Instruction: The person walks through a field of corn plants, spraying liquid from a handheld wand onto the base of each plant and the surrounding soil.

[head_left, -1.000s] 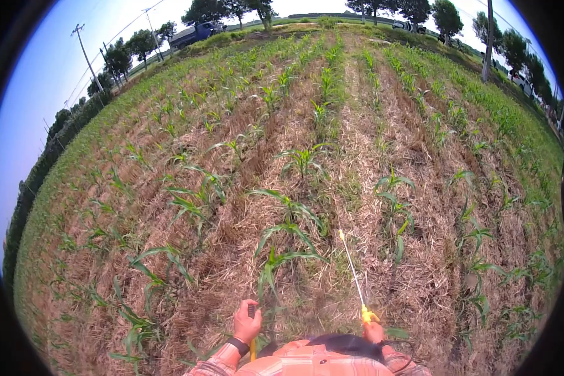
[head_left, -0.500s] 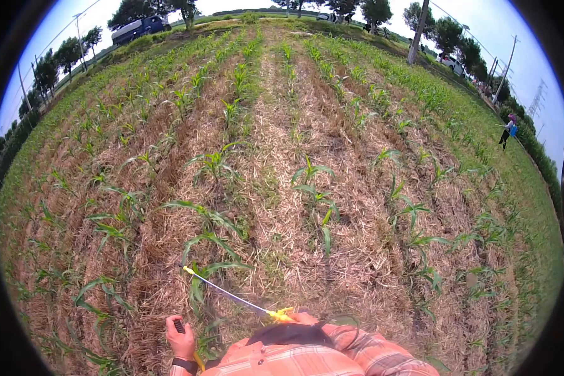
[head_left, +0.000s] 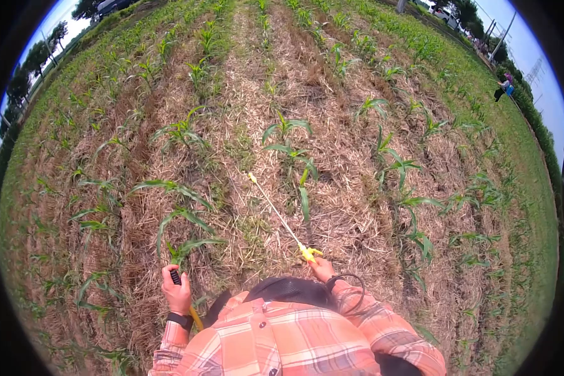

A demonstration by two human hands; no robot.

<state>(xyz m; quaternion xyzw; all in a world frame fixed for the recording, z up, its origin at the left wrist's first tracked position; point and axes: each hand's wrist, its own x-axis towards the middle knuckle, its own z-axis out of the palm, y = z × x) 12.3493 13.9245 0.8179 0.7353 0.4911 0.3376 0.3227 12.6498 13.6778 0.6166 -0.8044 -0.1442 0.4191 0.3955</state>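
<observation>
My right hand is closed around the yellow trigger grip of a spray wand. The thin wand points forward and slightly left over the straw, ending in a yellow nozzle. A dark hose loops beside my right wrist. On the other side, my left hand wraps around the black ribbed grip of a pump lever; its yellow shaft runs back toward my body. Just ahead of that hand stands a young corn plant. Another corn plant grows right of the wand.
Rows of young corn run away through dry straw with some weeds. Far right, a person with a blue pack stands at the field's edge. Trees, a pole and a white vehicle line the far border.
The wand has swung from the left to the right and now points more forward. My view has tipped downward, showing more of my shirt and both arms. Both hands keep their grips.
</observation>
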